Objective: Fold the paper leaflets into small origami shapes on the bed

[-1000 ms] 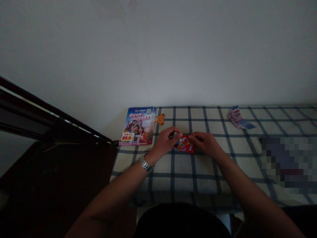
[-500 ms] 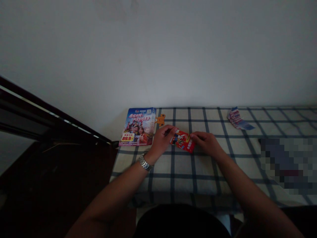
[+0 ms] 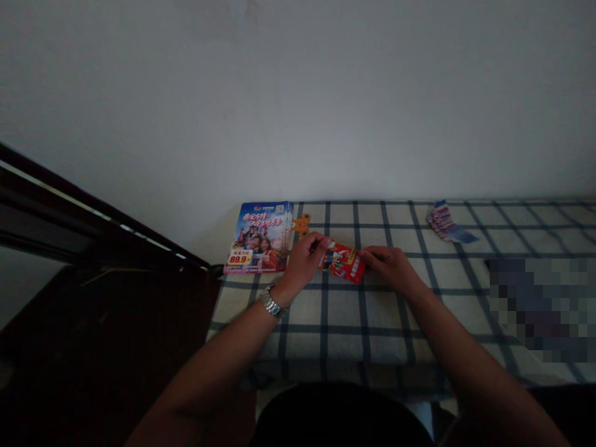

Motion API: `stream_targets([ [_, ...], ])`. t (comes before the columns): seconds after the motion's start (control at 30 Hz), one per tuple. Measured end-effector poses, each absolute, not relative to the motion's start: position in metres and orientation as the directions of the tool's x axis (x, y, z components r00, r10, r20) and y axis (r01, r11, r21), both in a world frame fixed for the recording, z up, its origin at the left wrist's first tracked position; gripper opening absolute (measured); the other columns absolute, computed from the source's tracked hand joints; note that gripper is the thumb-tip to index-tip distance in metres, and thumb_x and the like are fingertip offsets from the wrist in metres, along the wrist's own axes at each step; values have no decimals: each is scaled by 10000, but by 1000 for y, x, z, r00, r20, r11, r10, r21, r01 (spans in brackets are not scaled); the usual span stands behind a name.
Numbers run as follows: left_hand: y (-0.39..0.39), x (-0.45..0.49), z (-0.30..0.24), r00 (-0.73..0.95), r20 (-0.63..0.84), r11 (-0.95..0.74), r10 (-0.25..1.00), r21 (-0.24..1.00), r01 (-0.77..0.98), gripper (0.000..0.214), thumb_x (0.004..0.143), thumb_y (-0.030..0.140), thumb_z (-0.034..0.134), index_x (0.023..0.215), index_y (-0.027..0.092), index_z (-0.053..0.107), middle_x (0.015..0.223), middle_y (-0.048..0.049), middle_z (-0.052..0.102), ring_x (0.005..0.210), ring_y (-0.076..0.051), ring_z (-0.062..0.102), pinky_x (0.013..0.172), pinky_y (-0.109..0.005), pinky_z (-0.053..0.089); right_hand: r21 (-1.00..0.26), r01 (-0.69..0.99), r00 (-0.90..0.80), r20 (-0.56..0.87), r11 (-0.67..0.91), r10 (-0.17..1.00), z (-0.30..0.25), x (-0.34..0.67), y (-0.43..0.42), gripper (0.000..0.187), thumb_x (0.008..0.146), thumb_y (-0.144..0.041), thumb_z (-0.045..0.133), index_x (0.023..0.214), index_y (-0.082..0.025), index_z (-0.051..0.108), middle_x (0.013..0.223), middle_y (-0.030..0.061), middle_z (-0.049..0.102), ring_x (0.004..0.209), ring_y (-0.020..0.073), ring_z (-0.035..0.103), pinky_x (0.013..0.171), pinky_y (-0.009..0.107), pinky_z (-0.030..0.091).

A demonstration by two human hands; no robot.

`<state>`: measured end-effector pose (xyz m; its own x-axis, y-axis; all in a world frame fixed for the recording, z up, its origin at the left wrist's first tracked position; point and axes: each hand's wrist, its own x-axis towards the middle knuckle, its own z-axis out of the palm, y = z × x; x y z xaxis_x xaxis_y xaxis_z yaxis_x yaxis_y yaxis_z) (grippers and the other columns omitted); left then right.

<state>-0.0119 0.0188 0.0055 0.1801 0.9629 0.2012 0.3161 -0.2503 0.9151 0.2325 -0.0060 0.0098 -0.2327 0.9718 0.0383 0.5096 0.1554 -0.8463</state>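
- Head view: the red printed piece (image 3: 347, 264), perhaps a card or small packet in this dim light, is between the two hands above the checked cloth (image 3: 342, 313), tilted, its pictured side up.
- The left hand (image 3: 303, 266), with a metal watch (image 3: 273, 302) at its wrist, pinches the piece near its upper left corner.
- The right hand (image 3: 388, 266) pinches the upper right end between thumb and fingers; the hands are apart, joined only by what they hold.
- Done, as far as can be seen: the piece is picked out and gripped at both ends, its colourful print largely exposed.
- Left, in my judgement: the handling looks unfinished, since neither hand has let go and the piece is not set down. Whether it is folded or opened cannot be told.
- The leaflet stack (image 3: 258, 237) lies untouched near the left hand, an orange bear-shaped piece (image 3: 302, 225) just beside it.
- Well apart to the right lies a creased blue-and-pink paper (image 3: 449, 225), out of both hands.
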Motion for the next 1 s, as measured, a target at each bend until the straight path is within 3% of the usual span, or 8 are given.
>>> stream_targets([
  [0.2, 22, -14, 1, 222, 206, -273, 953, 901, 337, 322, 1024, 470, 562, 953, 191, 705, 861, -7, 714, 793, -166, 665, 715, -267, 497, -825, 532, -215, 87, 192, 973, 6, 233, -3, 417, 999, -543, 548, 917, -215, 792, 828, 33, 787, 766, 228, 717, 682, 321, 533],
  [0.4, 21, -14, 2, 221, 230, -298, 948, 888, 351, 246, 1024, 404, 583, 1003, 197, 714, 930, -15, 742, 846, -172, 700, 788, -290, 543, -876, 456, -175, 82, 155, 981, 2, 232, -2, 328, 958, -506, 630, 1032, -231, 793, 994, 53, 816, 884, 241, 752, 791, 358, 595],
  [0.53, 21, -14, 0, 249, 280, -359, 927, 854, 377, 175, 1022, 333, 599, 1101, 207, 692, 1032, -28, 733, 902, -168, 710, 836, -304, 577, -909, 397, -141, 80, 131, 987, -2, 233, -1, 310, 930, -486, 673, 1075, -234, 779, 1014, 62, 815, 880, 238, 759, 770, 362, 613],
  [0.67, 18, -15, 2, 317, 405, -514, 857, 701, 494, 277, 1016, 244, 607, 1292, 242, 632, 1219, -57, 652, 1017, -174, 678, 955, -356, 577, -874, 460, -91, 132, 159, 987, -6, 237, 1, 279, 942, -456, 655, 1065, -241, 782, 988, 57, 810, 855, 237, 753, 749, 365, 606],
  [0.77, 16, -16, 5, 462, 457, -650, 760, 542, 532, 272, 1031, 276, 603, 1301, 254, 630, 1293, -70, 612, 1196, -214, 617, 1070, -412, 531, -809, 551, -61, 208, 206, 976, -7, 240, 4, 246, 955, -407, 634, 1057, -243, 787, 993, 54, 806, 879, 240, 747, 799, 378, 597],
  [1.0, 15, -17, 5, 749, 349, -813, 563, 399, 425, 345, 1030, 340, 616, 1368, 271, 599, 1449, -71, 592, 1315, -246, 572, 1143, -470, 465, -586, 728, -162, 357, 355, 920, -11, 244, 12, 200, 971, -321, 621, 1041, -229, 785, 951, 77, 766, 912, 265, 693, 852, 426, 548],
])
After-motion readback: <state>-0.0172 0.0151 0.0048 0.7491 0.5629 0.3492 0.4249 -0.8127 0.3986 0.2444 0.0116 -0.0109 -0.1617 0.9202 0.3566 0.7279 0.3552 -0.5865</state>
